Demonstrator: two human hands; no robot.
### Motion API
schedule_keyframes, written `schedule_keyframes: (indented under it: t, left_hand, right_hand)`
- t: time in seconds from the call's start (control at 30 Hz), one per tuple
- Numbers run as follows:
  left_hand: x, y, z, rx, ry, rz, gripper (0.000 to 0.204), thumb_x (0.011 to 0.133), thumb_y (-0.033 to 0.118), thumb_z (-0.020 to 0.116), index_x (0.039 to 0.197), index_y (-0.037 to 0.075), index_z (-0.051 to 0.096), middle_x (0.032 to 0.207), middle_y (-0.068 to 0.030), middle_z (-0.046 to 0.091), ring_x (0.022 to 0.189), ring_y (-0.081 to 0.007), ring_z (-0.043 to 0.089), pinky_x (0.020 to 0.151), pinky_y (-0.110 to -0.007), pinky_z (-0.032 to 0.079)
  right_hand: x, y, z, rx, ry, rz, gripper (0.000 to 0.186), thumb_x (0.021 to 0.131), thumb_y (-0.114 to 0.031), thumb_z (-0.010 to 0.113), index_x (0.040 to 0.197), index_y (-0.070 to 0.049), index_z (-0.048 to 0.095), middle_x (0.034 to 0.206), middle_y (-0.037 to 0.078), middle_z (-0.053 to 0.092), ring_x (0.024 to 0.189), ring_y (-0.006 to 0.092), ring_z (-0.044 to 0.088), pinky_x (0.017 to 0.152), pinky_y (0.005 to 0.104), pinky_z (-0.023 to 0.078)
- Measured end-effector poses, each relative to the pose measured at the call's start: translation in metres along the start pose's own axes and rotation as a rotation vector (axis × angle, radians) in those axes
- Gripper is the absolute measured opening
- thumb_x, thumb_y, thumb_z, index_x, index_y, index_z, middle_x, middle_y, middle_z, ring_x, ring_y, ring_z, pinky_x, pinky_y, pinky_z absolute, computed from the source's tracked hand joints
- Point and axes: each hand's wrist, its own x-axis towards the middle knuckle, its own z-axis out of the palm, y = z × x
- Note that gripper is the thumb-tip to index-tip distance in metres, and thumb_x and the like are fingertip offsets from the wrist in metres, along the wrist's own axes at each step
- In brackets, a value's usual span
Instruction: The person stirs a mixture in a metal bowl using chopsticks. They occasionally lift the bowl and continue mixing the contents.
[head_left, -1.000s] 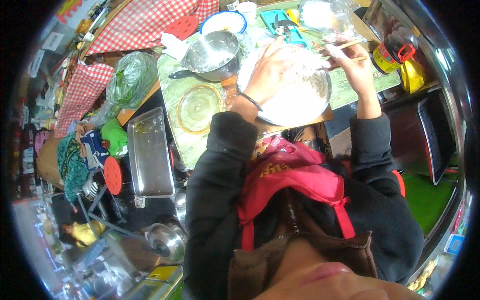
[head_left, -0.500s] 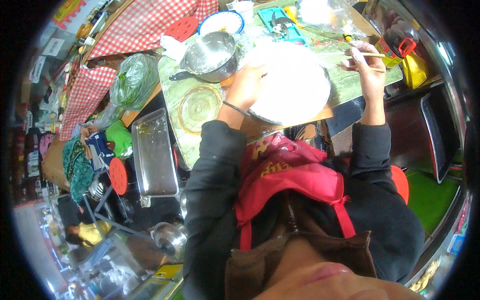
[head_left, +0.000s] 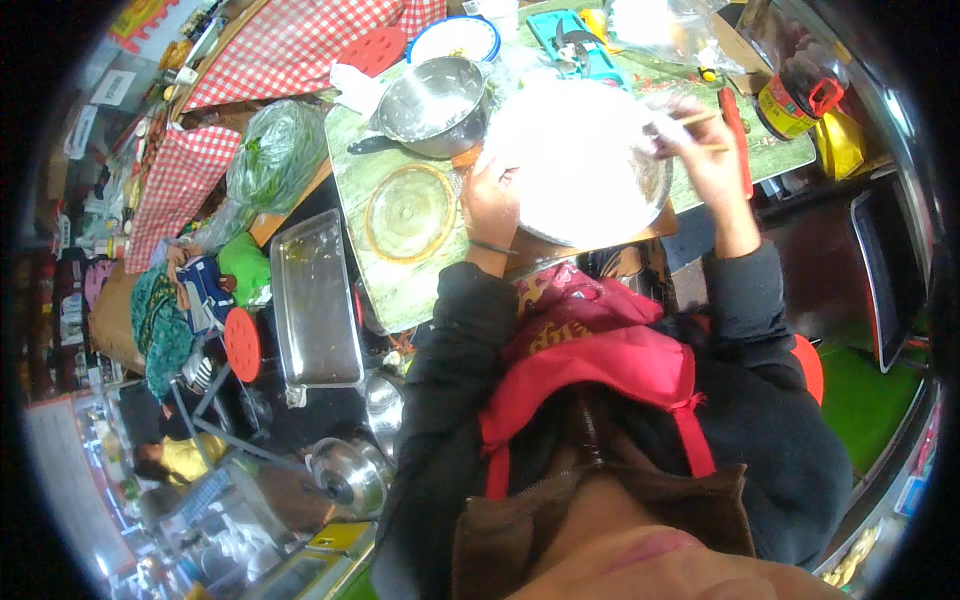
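Note:
A wide round metal bowl (head_left: 657, 190) stands near the table's front edge, its white contents so overexposed that I cannot make them out. At its left rim my left hand (head_left: 492, 200) is closed on the edge. My right hand (head_left: 712, 165) grips a pair of chopsticks (head_left: 697, 119), pointed left over the bowl's right side; its fingers look whitened and slightly blurred. Beyond my left hand sits a steel saucepan (head_left: 450, 135) with a black handle. A round glass lid (head_left: 408, 213) lies to that hand's left.
Behind the bowl are a blue-rimmed plate (head_left: 455, 38), a teal tray (head_left: 575, 45) and a clear plastic bag (head_left: 665, 30). A long red object (head_left: 735, 140) and a large dark bottle (head_left: 788, 105) stand right. A metal tray (head_left: 318, 300) and a bag of greens (head_left: 280, 150) are left.
My right hand has moved left, bringing the chopsticks over the bowl's right side and uncovering the long red object. My left hand stays at the rim. The whole view has shifted slightly.

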Motion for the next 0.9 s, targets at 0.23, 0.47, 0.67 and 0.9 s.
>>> schedule_keyframes:
  t: [0.23,0.47,0.67,0.9]
  left_hand:
    - [0.003,-0.006,0.003,0.145,0.14,0.142,0.016,0.073,0.001,0.054,0.089,-0.001,0.057,0.088,-0.0148,0.053,0.081,-0.025,0.053,0.072,-0.03,0.043]
    - [-0.002,-0.015,0.013,0.05,0.336,-0.026,0.018,0.08,0.006,0.052,0.096,-0.002,0.054,0.097,-0.0144,0.052,0.094,-0.0258,0.051,0.08,-0.033,0.042]
    - [-0.007,-0.026,0.021,-0.126,0.391,-0.153,0.019,0.082,0.008,0.049,0.098,-0.002,0.053,0.101,-0.016,0.051,0.093,-0.0277,0.05,0.085,-0.034,0.038]
    - [-0.008,-0.036,0.022,-0.216,0.353,-0.151,0.025,0.082,0.001,0.049,0.105,-0.006,0.048,0.102,-0.0126,0.05,0.093,-0.0194,0.052,0.082,-0.029,0.043]
  right_hand:
    - [0.064,0.003,-0.009,-0.274,-0.065,-0.089,0.024,0.084,-0.012,0.053,0.105,0.0,0.053,0.089,0.008,0.06,0.081,0.0149,0.06,0.07,0.0251,0.05]
    - [0.037,0.049,0.007,-0.079,-0.15,0.084,0.02,0.08,-0.006,0.056,0.099,0.001,0.053,0.095,0.007,0.057,0.086,0.0164,0.057,0.073,0.0275,0.049]
    - [0.017,-0.009,-0.021,-0.036,-0.248,0.03,0.026,0.082,-0.011,0.056,0.105,-0.003,0.05,0.092,0.006,0.057,0.083,0.0147,0.058,0.069,0.0258,0.05]
    - [0.056,0.008,-0.023,-0.303,-0.096,-0.013,0.022,0.083,-0.01,0.054,0.103,-0.002,0.055,0.089,0.005,0.059,0.078,0.0131,0.06,0.069,0.024,0.049]
